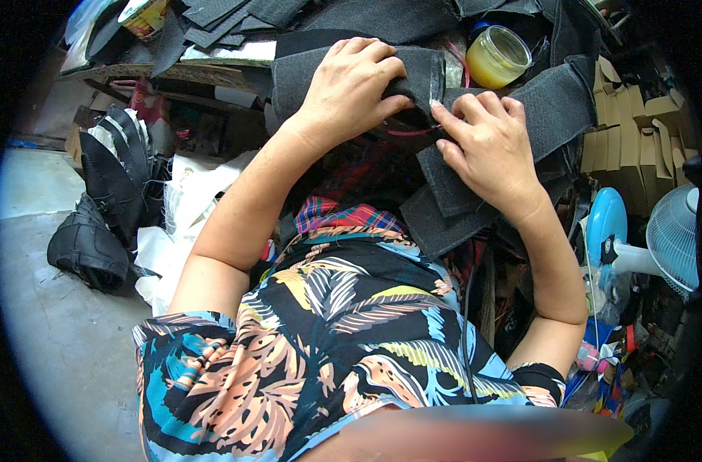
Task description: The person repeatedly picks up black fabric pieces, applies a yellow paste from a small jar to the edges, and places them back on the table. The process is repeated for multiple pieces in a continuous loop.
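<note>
My left hand (351,88) presses down on a dark grey fabric piece (293,73) and curls over its edge at the workbench. My right hand (486,142) lies on another dark grey fabric piece (555,104), with its fingertips pinching the spot where the two pieces meet. A thin pink thread (409,132) runs between the hands. More grey fabric pieces (439,223) hang stacked below my right hand, over my lap.
An open jar of yellow paste (497,55) stands just behind the hands. Cut grey pieces (228,15) and a small tub (145,17) lie at the back left. Black shoe uppers (105,200) pile on the floor at left. Cardboard boxes (636,146) and a blue fan (659,239) stand right.
</note>
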A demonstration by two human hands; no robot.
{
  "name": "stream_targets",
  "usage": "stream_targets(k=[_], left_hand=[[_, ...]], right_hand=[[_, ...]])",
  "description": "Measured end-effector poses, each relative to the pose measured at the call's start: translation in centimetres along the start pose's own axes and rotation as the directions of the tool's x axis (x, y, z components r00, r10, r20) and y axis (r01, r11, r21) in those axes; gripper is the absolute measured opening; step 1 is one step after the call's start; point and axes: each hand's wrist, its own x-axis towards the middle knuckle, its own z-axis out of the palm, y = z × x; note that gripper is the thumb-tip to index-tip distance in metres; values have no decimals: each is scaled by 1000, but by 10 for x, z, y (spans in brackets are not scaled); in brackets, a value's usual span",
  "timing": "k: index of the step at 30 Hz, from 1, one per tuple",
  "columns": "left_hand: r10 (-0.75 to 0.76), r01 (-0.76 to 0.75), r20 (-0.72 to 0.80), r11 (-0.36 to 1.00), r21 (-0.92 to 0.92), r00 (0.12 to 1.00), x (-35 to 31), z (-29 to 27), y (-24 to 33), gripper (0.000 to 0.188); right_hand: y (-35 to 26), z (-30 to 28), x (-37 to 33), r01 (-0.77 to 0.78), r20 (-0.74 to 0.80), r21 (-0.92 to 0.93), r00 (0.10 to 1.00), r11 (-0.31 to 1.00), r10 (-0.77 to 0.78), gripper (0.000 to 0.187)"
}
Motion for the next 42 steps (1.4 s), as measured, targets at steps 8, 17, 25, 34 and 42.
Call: stream_targets(k=[8,17,25,34,42], left_hand=[[-22,23,26,999,-43,999,1,-2,-2,38],[-21,24,69,999,-38,997,-1,-9,-1,44],[-58,65,110,996,-61,992,-1,-8,1,43],[-82,87,94,995,-53,992,0,-6,3,39],[-64,67,80,997,-46,995,0,-7,6,38]], right_hand=[[22,-22,11,-27,-4,234,1000,972,29,24],[29,23,39,-111,92,14,990,994,109,64],[31,31,53,-146,100,-76,983,986,153,71],[36,-10,42,-85,224,237,974,968,31,61],[129,-19,53,-322,14,-119,945,939,326,69]])
